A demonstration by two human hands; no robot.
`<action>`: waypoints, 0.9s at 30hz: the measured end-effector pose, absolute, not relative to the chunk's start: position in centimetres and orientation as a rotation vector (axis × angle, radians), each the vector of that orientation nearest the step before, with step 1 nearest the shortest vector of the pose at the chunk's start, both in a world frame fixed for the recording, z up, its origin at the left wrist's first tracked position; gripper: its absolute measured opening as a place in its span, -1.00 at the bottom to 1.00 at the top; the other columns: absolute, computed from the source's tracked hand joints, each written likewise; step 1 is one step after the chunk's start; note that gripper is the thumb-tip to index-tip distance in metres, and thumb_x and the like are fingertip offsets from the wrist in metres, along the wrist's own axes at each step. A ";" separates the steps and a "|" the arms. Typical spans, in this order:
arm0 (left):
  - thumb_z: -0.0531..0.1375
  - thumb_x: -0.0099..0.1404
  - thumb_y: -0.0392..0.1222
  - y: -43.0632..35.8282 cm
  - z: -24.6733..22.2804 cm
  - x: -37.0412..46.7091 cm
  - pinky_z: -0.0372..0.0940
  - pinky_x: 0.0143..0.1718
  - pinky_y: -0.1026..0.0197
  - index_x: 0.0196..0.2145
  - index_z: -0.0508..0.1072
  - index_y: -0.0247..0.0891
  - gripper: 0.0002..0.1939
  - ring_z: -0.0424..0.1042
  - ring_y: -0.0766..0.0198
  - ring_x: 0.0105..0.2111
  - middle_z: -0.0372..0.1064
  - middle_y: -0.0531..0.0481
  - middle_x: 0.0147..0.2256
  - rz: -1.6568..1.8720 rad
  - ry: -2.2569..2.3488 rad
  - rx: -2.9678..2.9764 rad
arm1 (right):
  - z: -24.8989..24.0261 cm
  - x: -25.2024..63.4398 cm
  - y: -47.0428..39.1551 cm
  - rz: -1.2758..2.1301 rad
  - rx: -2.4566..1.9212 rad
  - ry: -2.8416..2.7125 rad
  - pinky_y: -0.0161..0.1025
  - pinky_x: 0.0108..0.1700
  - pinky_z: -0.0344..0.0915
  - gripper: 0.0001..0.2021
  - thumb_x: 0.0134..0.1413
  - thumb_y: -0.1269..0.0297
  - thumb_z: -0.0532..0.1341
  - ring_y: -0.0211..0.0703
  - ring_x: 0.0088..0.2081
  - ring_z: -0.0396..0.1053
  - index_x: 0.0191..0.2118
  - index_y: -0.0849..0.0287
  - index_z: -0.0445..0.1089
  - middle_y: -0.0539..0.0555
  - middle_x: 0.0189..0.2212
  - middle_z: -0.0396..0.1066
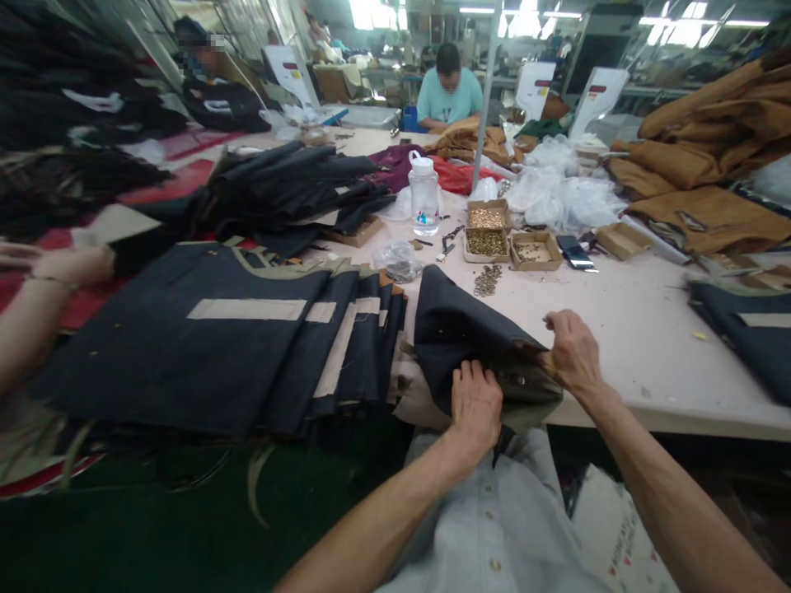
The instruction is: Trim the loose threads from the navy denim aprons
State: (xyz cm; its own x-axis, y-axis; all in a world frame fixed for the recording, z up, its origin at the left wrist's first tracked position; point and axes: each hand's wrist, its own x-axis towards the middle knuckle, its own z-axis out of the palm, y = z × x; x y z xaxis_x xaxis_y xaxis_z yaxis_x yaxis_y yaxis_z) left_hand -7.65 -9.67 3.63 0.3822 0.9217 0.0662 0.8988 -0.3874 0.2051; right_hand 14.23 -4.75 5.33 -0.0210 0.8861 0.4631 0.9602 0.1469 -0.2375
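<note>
A dark navy cloth piece (465,317) lies partly folded at the table's front edge, before my body. Its greyish-olive underside (535,395) shows at the lower right, with a small shiny metal bit on it. My left hand (477,403) grips the cloth's near side, fingers bent over it. At the right corner my right hand (573,350) is closed on the cloth's edge, thumb and finger pinched. To the left lies an overlapping stack of similar navy panels (185,346) with beige strips and olive edging.
Small brass parts fill open boxes (488,239) beyond the cloth, with loose metal rings (488,280) nearby. A water bottle (423,198), a phone (576,253) and brown cloth (710,214) stand or lie farther back. Another person's hand (74,263) is at the left.
</note>
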 end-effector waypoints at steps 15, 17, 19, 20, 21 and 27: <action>0.19 0.28 -0.28 -9.3 14.7 -15.5 0.39 -0.17 0.17 -0.24 0.46 -0.22 -0.91 0.48 0.19 -0.27 0.46 -0.04 -0.30 1.465 1.758 2.017 | 3.9 17.9 1.5 0.860 -1.781 -1.457 -0.24 -0.35 0.37 -0.75 -0.14 0.23 0.29 0.04 -0.32 0.47 -0.32 0.27 0.56 0.10 -0.47 0.52; 0.23 0.24 -0.24 -7.9 16.4 -15.5 0.39 -0.23 0.21 -0.23 0.48 -0.24 -0.88 0.48 0.23 -0.33 0.48 -0.03 -0.32 1.574 1.764 1.952 | 4.0 17.7 1.3 0.918 -1.760 -1.457 -0.25 -0.36 0.38 -0.74 -0.13 0.21 0.31 0.02 -0.33 0.48 -0.28 0.25 0.55 0.10 -0.43 0.54; 0.24 0.23 -0.22 -6.4 17.6 -15.1 0.38 -0.29 0.24 -0.22 0.50 -0.26 -0.85 0.47 0.26 -0.38 0.50 -0.03 -0.32 1.615 1.752 1.904 | 4.1 17.4 1.0 1.028 -1.728 -1.435 -0.26 -0.42 0.38 -0.73 -0.11 0.19 0.30 -0.03 -0.40 0.46 -0.27 0.25 0.52 0.10 -0.45 0.53; 0.24 0.23 -0.22 -5.6 18.1 -14.7 0.38 -0.31 0.26 -0.22 0.51 -0.27 -0.84 0.47 0.27 -0.39 0.51 -0.03 -0.33 1.623 1.737 1.892 | 4.2 17.2 0.8 1.104 -1.704 -1.414 -0.26 -0.47 0.36 -0.73 -0.10 0.19 0.29 -0.05 -0.45 0.45 -0.27 0.25 0.49 0.09 -0.47 0.52; 0.24 0.22 -0.21 -4.9 18.6 -14.3 0.37 -0.32 0.27 -0.22 0.52 -0.27 -0.84 0.47 0.28 -0.40 0.51 -0.03 -0.33 1.628 1.720 1.890 | 4.3 17.1 0.6 1.184 -1.675 -1.390 -0.26 -0.52 0.34 -0.73 -0.10 0.19 0.28 -0.08 -0.50 0.42 -0.27 0.25 0.47 0.08 -0.50 0.50; 0.25 0.20 -0.20 -1.4 21.7 -11.0 0.36 -0.32 0.28 -0.28 0.55 -0.29 -0.85 0.46 0.29 -0.42 0.52 -0.02 -0.38 1.649 1.609 1.950 | 4.1 16.5 -1.0 1.414 -1.612 -1.267 -0.25 -0.64 0.30 -0.65 -0.15 0.17 0.31 -0.12 -0.63 0.35 -0.20 0.21 0.39 0.02 -0.59 0.44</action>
State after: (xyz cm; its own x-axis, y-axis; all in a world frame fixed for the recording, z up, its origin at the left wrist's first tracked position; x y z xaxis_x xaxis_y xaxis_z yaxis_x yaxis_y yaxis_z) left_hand -11.04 -1.35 21.69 -0.1605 0.7535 0.6376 0.6189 -0.4264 0.6597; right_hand 16.50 -0.96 4.11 -0.0431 0.9352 -0.3514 0.2473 -0.3308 -0.9107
